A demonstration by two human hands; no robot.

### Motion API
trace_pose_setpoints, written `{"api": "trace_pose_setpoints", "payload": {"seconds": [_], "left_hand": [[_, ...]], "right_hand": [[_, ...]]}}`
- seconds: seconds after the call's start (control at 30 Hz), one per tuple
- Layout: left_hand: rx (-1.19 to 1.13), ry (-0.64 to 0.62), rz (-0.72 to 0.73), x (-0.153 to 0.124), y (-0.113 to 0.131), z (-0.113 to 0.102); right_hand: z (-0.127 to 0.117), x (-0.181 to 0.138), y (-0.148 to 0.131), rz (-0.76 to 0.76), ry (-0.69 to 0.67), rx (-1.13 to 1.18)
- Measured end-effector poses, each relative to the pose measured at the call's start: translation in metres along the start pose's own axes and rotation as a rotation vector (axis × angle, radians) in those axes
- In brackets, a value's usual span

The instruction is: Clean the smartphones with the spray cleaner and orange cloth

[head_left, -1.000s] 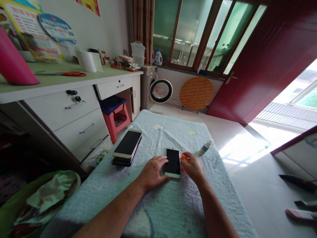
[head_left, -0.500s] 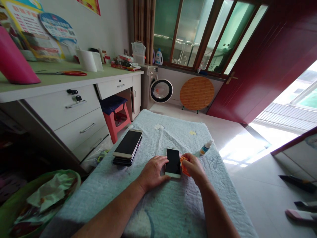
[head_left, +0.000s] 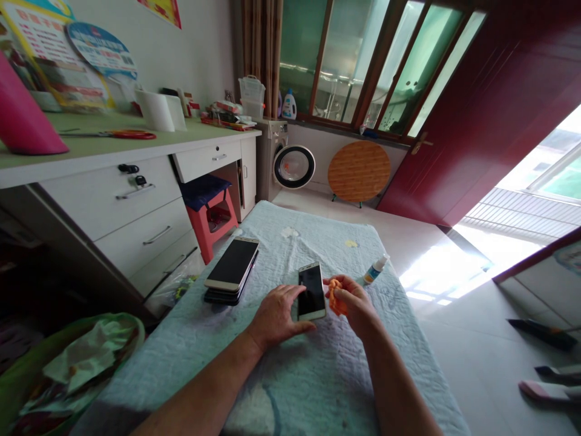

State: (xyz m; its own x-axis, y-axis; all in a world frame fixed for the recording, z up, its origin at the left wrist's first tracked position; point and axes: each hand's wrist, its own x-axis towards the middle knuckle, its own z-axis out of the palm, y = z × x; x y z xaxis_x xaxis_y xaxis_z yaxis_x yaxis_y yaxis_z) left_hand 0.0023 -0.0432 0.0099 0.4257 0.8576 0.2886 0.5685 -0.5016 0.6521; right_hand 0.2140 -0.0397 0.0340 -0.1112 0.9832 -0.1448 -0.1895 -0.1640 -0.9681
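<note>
A gold-edged phone (head_left: 311, 290) with a dark screen is tilted up off the pale blue quilted cloth (head_left: 290, 375) that covers the table. My left hand (head_left: 276, 315) holds it by its left side and lower edge. My right hand (head_left: 351, 303) is just right of the phone, its fingers closed on a small orange cloth (head_left: 333, 293). A stack of phones (head_left: 231, 277) lies to the left on the cloth. A small white bottle with a blue label (head_left: 376, 269) lies beyond my right hand.
A white desk with drawers (head_left: 136, 200) stands at the left, with a red stool (head_left: 209, 212) under it. A green bin with crumpled waste (head_left: 68, 369) is at the lower left. Tiled floor and a dark red door (head_left: 490, 109) lie to the right.
My left hand has lifted the phone off the cloth and tilted it. My right hand has brought the orange cloth closer to the phone's right edge.
</note>
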Motion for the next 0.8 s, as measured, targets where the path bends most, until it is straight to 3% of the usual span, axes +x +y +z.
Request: {"api": "trace_pose_setpoints", "payload": {"seconds": [0.3, 0.47, 0.63, 0.8], "left_hand": [[-0.178, 0.061, -0.091, -0.001, 0.007, -0.008], [-0.264, 0.178, -0.160, -0.001, 0.009, -0.009], [-0.342, 0.274, -0.263, 0.002, 0.002, -0.007], [-0.283, 0.315, -0.338, 0.003, -0.004, -0.005]], "right_hand": [[0.017, -0.004, 0.006, -0.069, -0.212, 0.053], [0.025, -0.006, 0.007, -0.074, -0.292, -0.034], [0.027, -0.005, 0.006, -0.060, -0.259, -0.097], [0.020, -0.002, 0.006, -0.004, -0.134, -0.126]]}}
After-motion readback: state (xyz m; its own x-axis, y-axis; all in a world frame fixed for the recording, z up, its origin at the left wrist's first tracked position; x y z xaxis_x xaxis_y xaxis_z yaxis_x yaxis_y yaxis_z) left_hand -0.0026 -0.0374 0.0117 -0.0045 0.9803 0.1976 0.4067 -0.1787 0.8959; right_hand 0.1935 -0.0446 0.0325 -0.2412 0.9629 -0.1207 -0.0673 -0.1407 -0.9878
